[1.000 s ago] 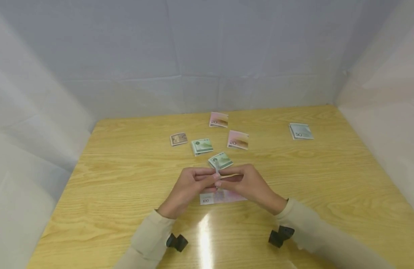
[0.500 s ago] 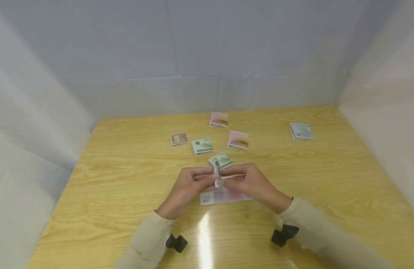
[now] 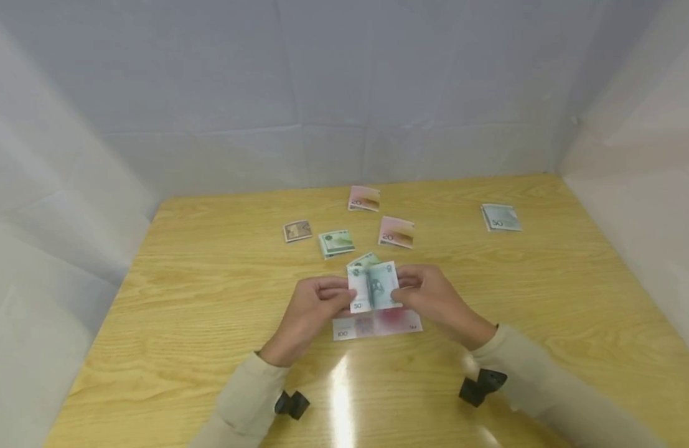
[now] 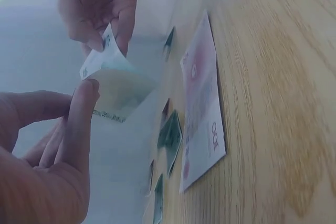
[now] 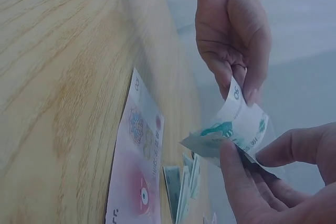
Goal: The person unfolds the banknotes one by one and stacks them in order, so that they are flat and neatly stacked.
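A creased, pale green 50 banknote (image 3: 384,286) is held up between both hands, partly unfolded with a crease down its middle. My left hand (image 3: 316,311) pinches its left edge, thumb on top. The opposite edge is pinched by my right hand (image 3: 439,305). In the right wrist view the 50 banknote (image 5: 244,119) bends upward at its fold. Below it on the table lies a flat pink 100 banknote (image 3: 378,326), its upper edge overlapped in the head view. Just behind, a folded green banknote (image 3: 362,260) is half hidden by the held one.
On the wooden table (image 3: 210,280) farther back lie another folded green banknote (image 3: 337,242), a small folded brown one (image 3: 297,231) and two folded pink 20 banknotes (image 3: 397,232). A folded 50 banknote (image 3: 501,218) rests at the right. Pale cloth (image 3: 344,93) hangs around the table.
The 50 banknote, seen as a narrow folded strip before, has been opened out to face the camera. My right hand has moved slightly right, away from the left hand.
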Action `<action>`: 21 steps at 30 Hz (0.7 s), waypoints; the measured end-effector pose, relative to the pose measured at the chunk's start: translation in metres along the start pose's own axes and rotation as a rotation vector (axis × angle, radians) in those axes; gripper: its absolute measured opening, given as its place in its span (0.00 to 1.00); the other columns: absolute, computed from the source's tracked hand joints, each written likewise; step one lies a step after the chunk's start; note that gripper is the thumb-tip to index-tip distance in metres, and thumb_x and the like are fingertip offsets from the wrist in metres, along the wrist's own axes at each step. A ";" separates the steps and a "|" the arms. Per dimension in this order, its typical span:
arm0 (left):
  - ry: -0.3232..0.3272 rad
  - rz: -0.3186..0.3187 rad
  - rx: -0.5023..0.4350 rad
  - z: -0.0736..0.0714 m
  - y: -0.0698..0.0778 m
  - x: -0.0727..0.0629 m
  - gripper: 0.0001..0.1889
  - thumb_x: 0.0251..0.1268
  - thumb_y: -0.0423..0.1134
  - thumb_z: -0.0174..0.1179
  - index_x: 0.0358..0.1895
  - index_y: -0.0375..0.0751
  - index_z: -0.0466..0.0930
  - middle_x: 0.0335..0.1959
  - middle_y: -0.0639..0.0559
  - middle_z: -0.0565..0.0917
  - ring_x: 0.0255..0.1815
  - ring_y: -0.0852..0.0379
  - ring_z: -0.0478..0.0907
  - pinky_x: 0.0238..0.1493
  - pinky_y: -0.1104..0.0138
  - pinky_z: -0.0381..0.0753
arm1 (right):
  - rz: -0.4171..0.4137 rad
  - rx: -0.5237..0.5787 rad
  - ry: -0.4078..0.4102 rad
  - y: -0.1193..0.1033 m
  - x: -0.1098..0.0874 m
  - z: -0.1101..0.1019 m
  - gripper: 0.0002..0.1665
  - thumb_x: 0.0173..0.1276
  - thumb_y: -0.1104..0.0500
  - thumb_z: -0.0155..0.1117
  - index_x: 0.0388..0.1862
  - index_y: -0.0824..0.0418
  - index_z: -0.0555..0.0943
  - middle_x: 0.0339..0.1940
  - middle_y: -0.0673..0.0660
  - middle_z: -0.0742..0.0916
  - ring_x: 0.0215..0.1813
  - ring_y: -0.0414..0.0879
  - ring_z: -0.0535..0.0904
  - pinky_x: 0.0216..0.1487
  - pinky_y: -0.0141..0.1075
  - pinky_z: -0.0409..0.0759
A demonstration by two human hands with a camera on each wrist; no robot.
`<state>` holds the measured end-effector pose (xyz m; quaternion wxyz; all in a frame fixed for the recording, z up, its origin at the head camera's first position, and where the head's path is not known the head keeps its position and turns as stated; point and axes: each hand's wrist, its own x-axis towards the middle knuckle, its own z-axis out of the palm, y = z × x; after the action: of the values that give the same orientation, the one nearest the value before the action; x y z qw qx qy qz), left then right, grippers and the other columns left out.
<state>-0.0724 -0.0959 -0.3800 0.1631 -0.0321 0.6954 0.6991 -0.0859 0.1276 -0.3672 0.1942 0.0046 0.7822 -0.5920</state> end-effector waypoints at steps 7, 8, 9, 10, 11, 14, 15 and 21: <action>0.067 0.027 0.090 -0.008 -0.003 -0.003 0.11 0.63 0.27 0.66 0.47 0.28 0.84 0.37 0.40 0.89 0.38 0.50 0.87 0.42 0.58 0.92 | 0.003 -0.021 0.020 0.006 -0.001 -0.010 0.21 0.68 0.66 0.63 0.59 0.72 0.79 0.51 0.64 0.86 0.49 0.51 0.85 0.52 0.45 0.88; 0.072 0.022 0.099 -0.009 -0.003 -0.003 0.11 0.63 0.27 0.66 0.47 0.28 0.84 0.36 0.41 0.89 0.38 0.50 0.87 0.41 0.58 0.92 | 0.005 -0.022 0.020 0.007 -0.001 -0.011 0.20 0.69 0.66 0.63 0.58 0.72 0.80 0.51 0.64 0.86 0.49 0.51 0.85 0.52 0.44 0.88; 0.077 0.014 0.107 -0.011 -0.004 -0.003 0.10 0.63 0.28 0.66 0.47 0.28 0.84 0.36 0.42 0.89 0.37 0.51 0.87 0.41 0.59 0.92 | 0.007 -0.024 0.022 0.008 -0.001 -0.013 0.20 0.69 0.65 0.63 0.58 0.72 0.80 0.50 0.64 0.86 0.49 0.51 0.85 0.52 0.44 0.89; 0.079 0.009 0.112 -0.012 -0.005 -0.003 0.11 0.63 0.28 0.66 0.47 0.28 0.83 0.36 0.42 0.88 0.37 0.51 0.87 0.40 0.60 0.92 | 0.007 -0.018 0.018 0.009 -0.001 -0.014 0.20 0.69 0.66 0.63 0.58 0.73 0.79 0.50 0.65 0.86 0.49 0.51 0.85 0.52 0.45 0.89; 0.081 0.004 0.116 -0.014 -0.006 -0.003 0.11 0.63 0.28 0.66 0.47 0.28 0.83 0.36 0.42 0.88 0.36 0.51 0.87 0.40 0.61 0.91 | 0.006 -0.009 0.013 0.010 -0.001 -0.016 0.20 0.70 0.66 0.63 0.58 0.73 0.79 0.50 0.65 0.86 0.49 0.52 0.86 0.52 0.45 0.89; 0.084 -0.012 0.109 -0.017 -0.009 -0.003 0.12 0.63 0.27 0.65 0.49 0.27 0.82 0.37 0.40 0.88 0.37 0.50 0.87 0.41 0.61 0.91 | 0.004 0.016 -0.002 0.014 0.000 -0.021 0.20 0.70 0.67 0.62 0.58 0.75 0.78 0.49 0.67 0.86 0.48 0.52 0.86 0.53 0.46 0.89; 0.085 -0.018 0.106 -0.018 -0.010 -0.003 0.12 0.64 0.26 0.65 0.49 0.27 0.82 0.38 0.40 0.88 0.38 0.50 0.87 0.41 0.60 0.91 | 0.005 0.025 -0.007 0.015 -0.001 -0.022 0.20 0.70 0.67 0.63 0.58 0.75 0.78 0.49 0.67 0.86 0.48 0.52 0.86 0.52 0.45 0.89; 0.064 -0.061 0.067 -0.024 -0.013 -0.001 0.13 0.64 0.24 0.64 0.50 0.24 0.81 0.41 0.36 0.87 0.39 0.48 0.87 0.45 0.58 0.91 | 0.006 0.062 -0.033 0.018 -0.001 -0.030 0.19 0.69 0.67 0.64 0.56 0.77 0.78 0.47 0.66 0.86 0.46 0.50 0.85 0.52 0.43 0.89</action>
<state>-0.0727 -0.1197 -0.3930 0.1631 -0.0701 0.7221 0.6687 -0.0894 0.1612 -0.3772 0.2086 0.0033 0.7602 -0.6153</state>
